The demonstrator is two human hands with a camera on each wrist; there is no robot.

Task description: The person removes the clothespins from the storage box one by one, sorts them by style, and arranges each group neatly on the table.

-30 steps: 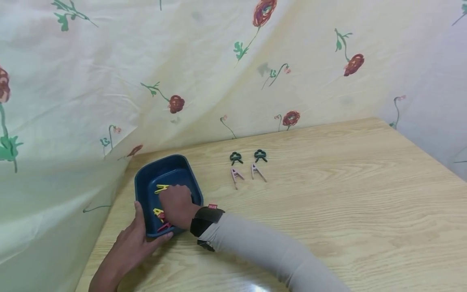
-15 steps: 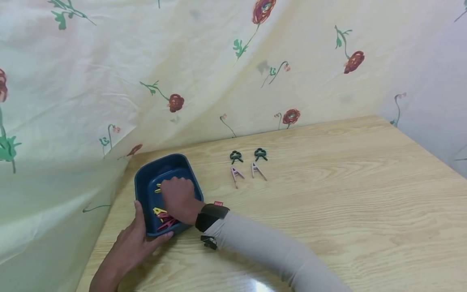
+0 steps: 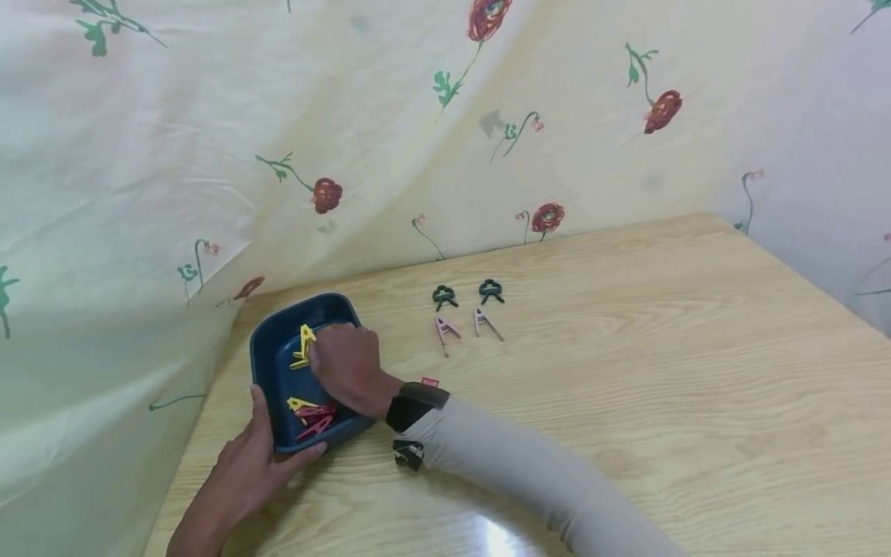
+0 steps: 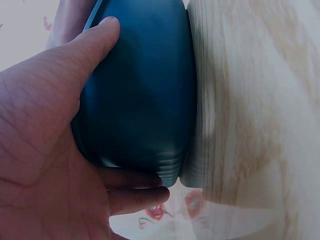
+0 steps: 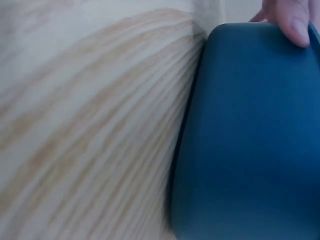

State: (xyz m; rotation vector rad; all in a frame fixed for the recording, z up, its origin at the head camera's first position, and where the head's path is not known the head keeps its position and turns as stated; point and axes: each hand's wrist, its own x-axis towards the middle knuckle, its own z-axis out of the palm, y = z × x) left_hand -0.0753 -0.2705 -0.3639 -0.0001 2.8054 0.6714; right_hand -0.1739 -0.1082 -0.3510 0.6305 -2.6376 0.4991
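Observation:
A dark blue plastic tub [image 3: 261, 371] stands at the table's left. My left hand [image 3: 245, 464] grips its near left corner; in the left wrist view the thumb [image 4: 102, 37] lies against one wall and the fingers wrap the side. Inside the tub, my right hand [image 3: 350, 370] pinches a yellow clothespin [image 3: 306, 336], its fingertips mostly hidden behind the hand. Another yellow clothespin [image 3: 299, 362] lies just below it. Nearer the front wall, a yellow clothespin [image 3: 296, 403] lies together with red clothespins [image 3: 319, 424]. The right wrist view shows only the tub's outer wall [image 5: 250, 125] and left fingertips.
Right of the tub, two dark green clips [image 3: 490, 290] lie on the wooden table [image 3: 626, 371] in a row. Two pale pink clothespins [image 3: 487, 323] lie in front of them. A floral cloth [image 3: 390, 139] hangs behind the table and along its left side.
My right hand has shifted up and rightward within the tub, and a yellow clothespin now shows raised at its fingertips. More of the red clothespins is uncovered. The left hand keeps its place.

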